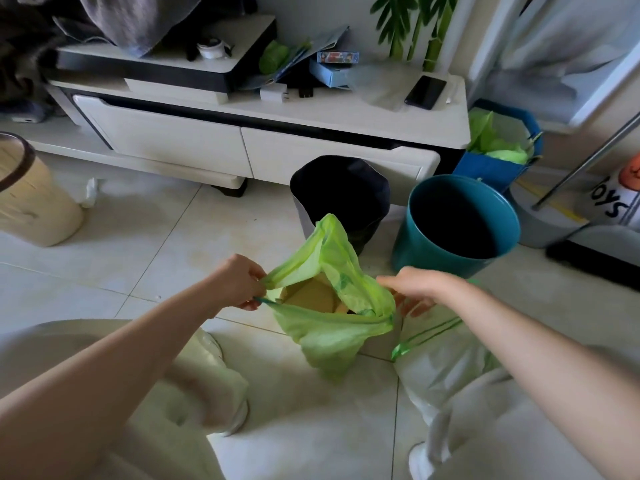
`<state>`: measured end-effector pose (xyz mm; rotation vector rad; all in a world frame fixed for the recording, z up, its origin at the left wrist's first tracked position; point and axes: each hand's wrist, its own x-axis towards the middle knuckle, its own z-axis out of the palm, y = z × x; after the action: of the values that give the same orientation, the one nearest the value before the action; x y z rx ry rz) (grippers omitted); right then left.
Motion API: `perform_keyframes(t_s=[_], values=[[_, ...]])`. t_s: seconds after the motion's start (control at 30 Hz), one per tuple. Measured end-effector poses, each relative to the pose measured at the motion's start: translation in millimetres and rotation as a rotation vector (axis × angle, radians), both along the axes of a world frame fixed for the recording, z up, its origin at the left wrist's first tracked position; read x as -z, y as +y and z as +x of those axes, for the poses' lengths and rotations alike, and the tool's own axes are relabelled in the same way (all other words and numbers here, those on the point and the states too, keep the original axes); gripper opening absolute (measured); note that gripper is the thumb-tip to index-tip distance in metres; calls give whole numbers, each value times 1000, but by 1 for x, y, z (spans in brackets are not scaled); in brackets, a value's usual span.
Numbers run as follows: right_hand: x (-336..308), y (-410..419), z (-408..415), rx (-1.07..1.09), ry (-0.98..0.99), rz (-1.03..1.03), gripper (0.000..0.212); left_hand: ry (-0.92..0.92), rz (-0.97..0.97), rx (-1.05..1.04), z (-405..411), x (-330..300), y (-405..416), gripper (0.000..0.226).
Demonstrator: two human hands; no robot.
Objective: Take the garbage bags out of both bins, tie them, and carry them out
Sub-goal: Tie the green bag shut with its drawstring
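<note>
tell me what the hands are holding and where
Left hand pinches the green bag by its rim; right hand grips the opposite rim.

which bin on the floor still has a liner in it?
The grey bin, left of the two: a black liner is folded over its rim. The teal bin beside it shows a bare rim, no liner visible.
</note>
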<state>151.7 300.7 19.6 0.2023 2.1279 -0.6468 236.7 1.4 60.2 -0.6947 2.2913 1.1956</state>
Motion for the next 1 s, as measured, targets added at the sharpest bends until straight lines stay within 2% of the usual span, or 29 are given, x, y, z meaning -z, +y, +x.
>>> perform_keyframes(t_s=[0.17, 0.3, 0.4, 0.43, 0.6, 0.83, 1.0], values=[[29, -17, -21, 223, 47, -79, 59, 7, -4, 1, 3, 0, -10, 16], [43, -36, -28, 240, 31, -127, 69, -6, -38, -8, 0, 4, -21, 17], [45, -50, -33, 204, 81, -112, 86, -18, -24, -22, -5, 4, -25, 16], [46, -54, -35, 216, 92, -118, 84, -31, -10, -33, -6, 4, -26, 19], [40, -66, -44, 292, 131, -264, 35, -48, -19, -76, -10, -3, -28, 19], [9, -67, -39, 245, 259, -433, 28, 11, 85, -121, -14, -20, -27, 13], [-15, -54, -24, 200, 419, -461, 19, 29, 59, -108, -19, -29, -20, 11]])
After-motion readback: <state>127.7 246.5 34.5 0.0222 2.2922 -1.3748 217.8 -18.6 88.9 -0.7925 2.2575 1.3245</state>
